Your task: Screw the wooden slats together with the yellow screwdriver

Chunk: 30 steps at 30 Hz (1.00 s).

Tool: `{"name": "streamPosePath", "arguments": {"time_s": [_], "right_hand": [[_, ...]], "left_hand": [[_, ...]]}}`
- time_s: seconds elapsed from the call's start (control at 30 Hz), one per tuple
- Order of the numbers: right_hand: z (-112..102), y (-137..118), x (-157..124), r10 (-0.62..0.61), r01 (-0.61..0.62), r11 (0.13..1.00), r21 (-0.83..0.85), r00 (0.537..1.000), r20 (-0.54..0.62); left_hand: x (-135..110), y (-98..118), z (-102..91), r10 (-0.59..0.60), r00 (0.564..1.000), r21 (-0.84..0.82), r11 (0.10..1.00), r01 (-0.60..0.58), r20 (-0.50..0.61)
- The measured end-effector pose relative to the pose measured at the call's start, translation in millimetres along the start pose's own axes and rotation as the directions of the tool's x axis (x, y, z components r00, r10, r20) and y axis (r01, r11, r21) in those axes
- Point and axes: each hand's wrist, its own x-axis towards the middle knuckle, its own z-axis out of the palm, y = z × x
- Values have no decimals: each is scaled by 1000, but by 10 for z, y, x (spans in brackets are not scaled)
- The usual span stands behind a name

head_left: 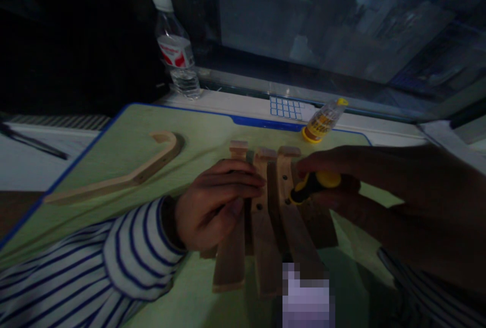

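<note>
Three curved wooden hooks lie side by side: a left hook (231,262), a middle hook (265,244) and a right hook (299,234). Beneath them is a dark brown board (324,224). My left hand (214,204) is closed over the left and middle hooks, its fingertips pressing on the middle one. Dark holes or screw heads show in the middle and right hooks. My right hand (364,191) grips a stubby yellow-and-black screwdriver (313,186). Its tip end is at the lower dark spot on the right hook; the exact contact is hard to make out.
A loose wooden hook (152,168) lies on the left of the pale green table (114,151), which has a blue edge. A clear water bottle (176,52) stands on the sill behind. A small yellow-capped bottle (322,123) stands at the back right. A pixelated patch covers the bottom centre.
</note>
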Motion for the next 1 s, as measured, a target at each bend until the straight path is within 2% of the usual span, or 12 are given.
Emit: {"name": "streamPosePath", "arguments": {"time_s": [0.4, 0.7, 0.83, 1.0], "right_hand": [[22, -5, 12, 117, -119, 989, -93, 993, -24], [61, 10, 59, -1, -3, 999, -44, 997, -81], [43, 32, 65, -35, 32, 998, -49, 998, -57], [27, 58, -36, -2, 3, 998, -62, 1000, 11]], "left_hand": [[-28, -18, 16, -3, 1000, -4, 1000, 3, -4], [-14, -15, 7, 5, 1000, 2, 1000, -5, -1], [-1, -13, -3, 15, 1000, 4, 1000, -15, -3], [11, 6, -11, 22, 1000, 21, 1000, -22, 5]]}}
